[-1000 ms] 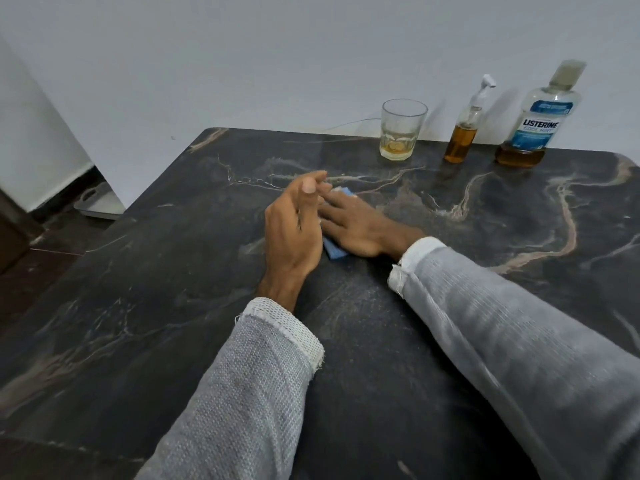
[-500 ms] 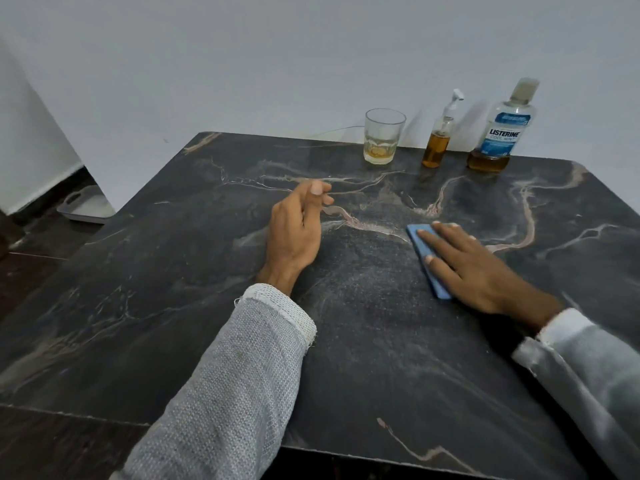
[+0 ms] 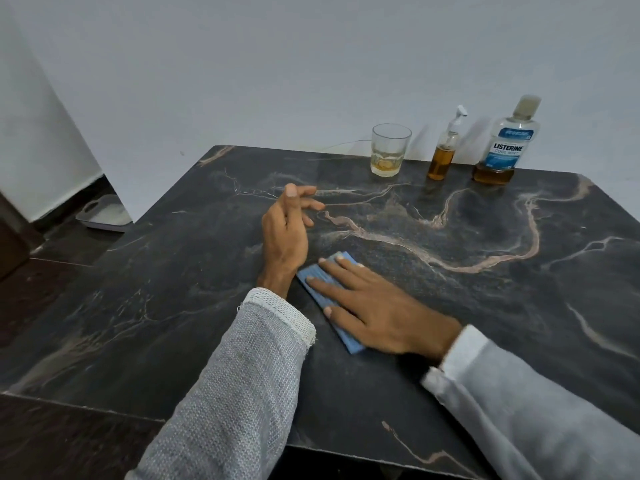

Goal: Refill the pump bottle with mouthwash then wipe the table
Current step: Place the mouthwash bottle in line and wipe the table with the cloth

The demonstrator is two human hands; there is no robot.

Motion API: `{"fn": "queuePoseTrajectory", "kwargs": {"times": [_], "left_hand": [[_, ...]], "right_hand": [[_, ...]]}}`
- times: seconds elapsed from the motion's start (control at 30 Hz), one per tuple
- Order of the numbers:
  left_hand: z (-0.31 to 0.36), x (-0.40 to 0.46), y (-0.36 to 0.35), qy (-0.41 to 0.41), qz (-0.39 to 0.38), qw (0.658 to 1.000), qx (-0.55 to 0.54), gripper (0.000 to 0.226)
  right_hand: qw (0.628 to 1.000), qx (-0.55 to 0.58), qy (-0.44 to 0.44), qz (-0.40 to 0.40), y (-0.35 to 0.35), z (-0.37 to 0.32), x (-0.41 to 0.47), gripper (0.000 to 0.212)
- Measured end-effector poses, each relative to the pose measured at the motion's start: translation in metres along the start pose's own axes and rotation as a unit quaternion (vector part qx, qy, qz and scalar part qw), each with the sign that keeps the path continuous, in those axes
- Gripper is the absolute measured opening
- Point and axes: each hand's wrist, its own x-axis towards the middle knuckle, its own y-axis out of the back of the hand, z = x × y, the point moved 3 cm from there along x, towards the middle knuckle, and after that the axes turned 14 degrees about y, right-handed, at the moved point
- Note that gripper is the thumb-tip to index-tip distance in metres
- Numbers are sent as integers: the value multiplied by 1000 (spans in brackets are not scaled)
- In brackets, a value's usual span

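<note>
My right hand [image 3: 374,306] lies flat with its fingers spread on a folded blue cloth [image 3: 317,282], pressing it onto the dark marble table [image 3: 485,306] near the middle. My left hand [image 3: 285,230] rests on its edge just left of the cloth, fingers loosely curled and holding nothing. At the table's far edge stand a small pump bottle [image 3: 443,150] partly filled with amber liquid and a clear mouthwash bottle [image 3: 502,147] with a blue label and a little amber liquid at the bottom.
A drinking glass [image 3: 389,150] with a bit of yellowish liquid stands left of the pump bottle. A white wall runs behind the table. A pale tray [image 3: 104,214] lies on the dark floor to the left.
My right hand slid the blue cloth out to the right, then back left and toward me, ending beside my left wrist. My left hand stayed in place.
</note>
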Motion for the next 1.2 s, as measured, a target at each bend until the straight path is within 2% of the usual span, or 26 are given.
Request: {"fn": "queuePoseTrajectory", "kwargs": {"times": [0.1,0.27,0.33,0.4,0.53,0.67,0.77,0.87,1.0,1.1,1.2], "left_hand": [[0,-1,-2,-5,-2,1000,26,63],[1,-1,-3,-2,2,1000,30,64],[1,-3,-3,-2,3,999,38,66],[2,-3,-4,-2,3,999,49,67],[2,-5,-2,-28,18,995,91,62],[1,-9,-4,-51,-4,983,177,60],[1,-14,-11,-70,-41,967,241,56],[4,-18,-17,-83,-67,957,271,58],[7,-22,-28,-74,-98,945,302,57],[5,-25,-32,-63,-98,940,322,61],[2,-22,-34,-49,-100,937,332,63]], "right_hand": [[1000,8,11,-20,9,8,-45,57],[982,17,-189,-24,22,83,-69,58],[975,2,-220,-20,19,98,-45,56],[978,-6,-206,-17,13,91,-11,56],[992,-17,-127,4,3,44,34,57],[995,-34,-93,26,0,18,12,56],[992,-43,-117,26,3,24,-32,59],[979,-41,-198,35,11,61,-80,58],[943,-18,-325,67,26,139,-115,53],[922,-23,-381,71,31,194,-103,50],[921,-21,-388,40,34,227,-64,51]]}}
